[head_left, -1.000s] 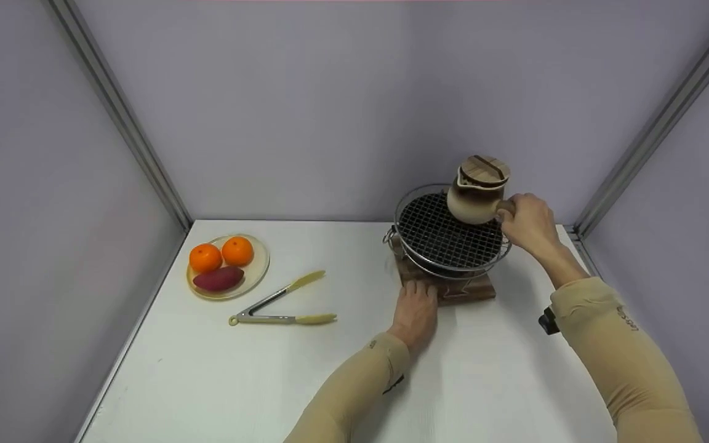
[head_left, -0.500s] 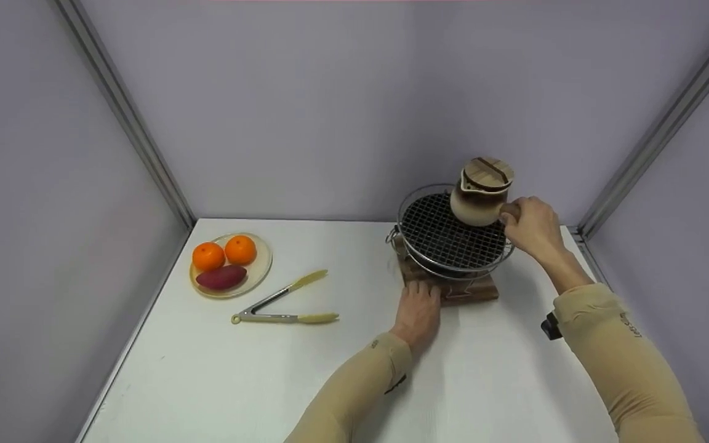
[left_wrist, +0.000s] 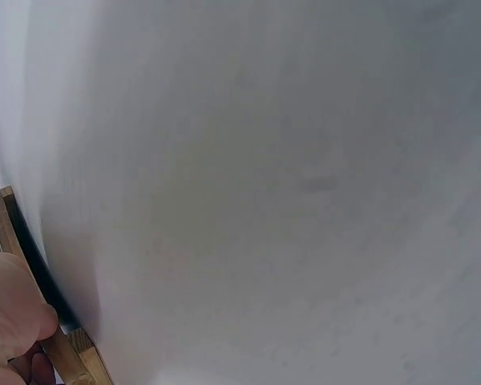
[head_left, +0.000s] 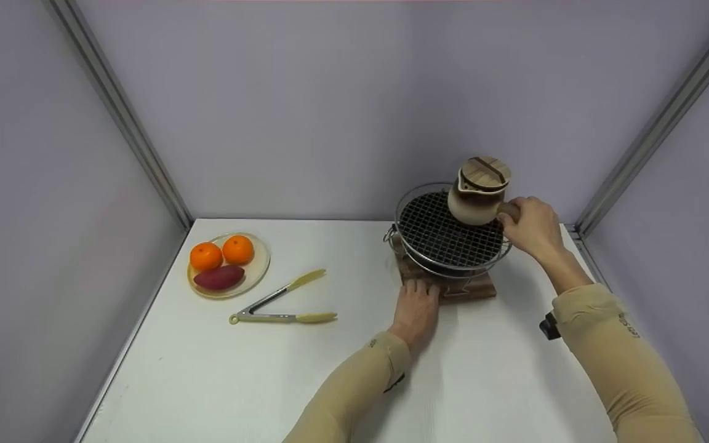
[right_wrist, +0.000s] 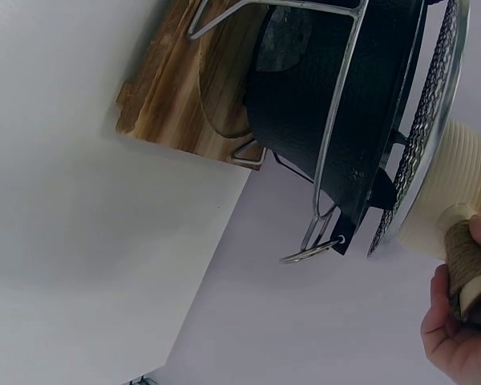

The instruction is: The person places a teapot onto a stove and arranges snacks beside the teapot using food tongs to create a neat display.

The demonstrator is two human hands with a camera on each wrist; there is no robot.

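White table (head_left: 305,369) and grey walls surround you. Your right hand (head_left: 530,224) grips the clay pot (head_left: 474,200) by its rope-wrapped handle (right_wrist: 469,269), on the grill's (head_left: 447,237) far edge. Your left hand (head_left: 417,307) presses flat fingers against the wooden board (head_left: 462,289) under the grill. That pot looks heavy and breakable, so keep holding its handle.

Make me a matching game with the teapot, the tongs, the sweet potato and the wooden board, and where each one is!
Things:
1. ceramic teapot
2. tongs
3. sweet potato
4. wooden board

Places:
A. on the plate beside two oranges
B. under the grill stove, touched by the left hand
C. lying open on the white table
D. on the wire grill, its handle held by the right hand

Pairs: 1-D, 2-C, 3-A, 4-B
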